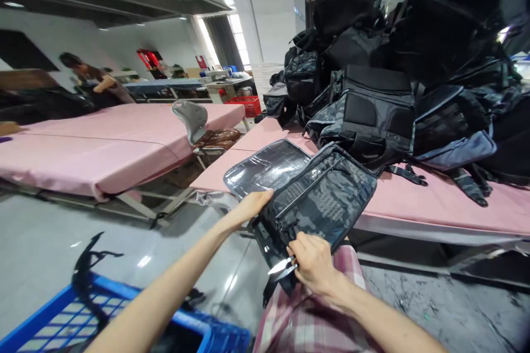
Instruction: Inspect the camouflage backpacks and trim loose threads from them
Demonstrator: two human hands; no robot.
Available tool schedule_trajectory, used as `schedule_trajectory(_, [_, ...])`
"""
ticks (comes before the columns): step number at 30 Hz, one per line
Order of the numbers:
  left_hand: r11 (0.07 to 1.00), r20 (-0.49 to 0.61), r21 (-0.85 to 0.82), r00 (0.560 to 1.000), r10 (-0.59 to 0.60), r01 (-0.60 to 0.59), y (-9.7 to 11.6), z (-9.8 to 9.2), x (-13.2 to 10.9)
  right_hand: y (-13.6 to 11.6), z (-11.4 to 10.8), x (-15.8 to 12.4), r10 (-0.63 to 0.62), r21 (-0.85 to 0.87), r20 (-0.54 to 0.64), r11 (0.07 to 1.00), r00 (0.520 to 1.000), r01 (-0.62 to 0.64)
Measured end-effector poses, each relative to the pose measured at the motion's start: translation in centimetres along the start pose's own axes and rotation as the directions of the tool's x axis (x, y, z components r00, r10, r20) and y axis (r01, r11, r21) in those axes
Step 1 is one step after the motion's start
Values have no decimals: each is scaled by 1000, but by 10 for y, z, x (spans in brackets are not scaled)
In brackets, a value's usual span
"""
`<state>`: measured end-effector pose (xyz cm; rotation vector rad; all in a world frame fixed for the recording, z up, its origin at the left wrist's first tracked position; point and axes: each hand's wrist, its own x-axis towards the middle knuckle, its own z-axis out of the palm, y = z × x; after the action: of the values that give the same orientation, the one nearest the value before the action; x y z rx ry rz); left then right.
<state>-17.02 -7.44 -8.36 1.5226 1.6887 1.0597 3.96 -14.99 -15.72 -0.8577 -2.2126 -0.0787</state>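
A dark camouflage backpack [327, 198] lies tilted across the pink table's near edge and my lap, its zipped front facing up. A flap with a shiny, plastic-like lining [269, 168] is folded out to its left on the table. My left hand [257, 202] grips the bag's left edge, the fingertips partly hidden behind it. My right hand [312, 262] is closed around a pair of small metal thread snips [281, 268], blades pointing left. Its knuckles rest against the lower edge of the bag, near the zipper end.
A tall pile of black and camouflage bags [372, 105] covers the back of the pink table [447, 198]. A blue plastic crate [223, 336] with dark straps stands at lower left. Beyond are a grey chair [190, 118], another pink table [103, 143] and a person [97, 83].
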Motion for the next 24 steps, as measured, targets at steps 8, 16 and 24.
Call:
schedule_trajectory(8, [944, 48, -321, 997, -60, 72, -18, 31, -7, 67, -31, 20, 238, 255, -69, 943, 969, -213])
schedule_trajectory(16, [884, 9, -456, 994, -109, 101, -19, 37, -7, 155, -36, 67, 577, -48, 56, 816, 815, -575])
schedule_trajectory(24, [876, -44, -474, 991, -127, 91, -26, 41, -6, -11, 4, 46, 13, 564, 320, 801, 947, -201])
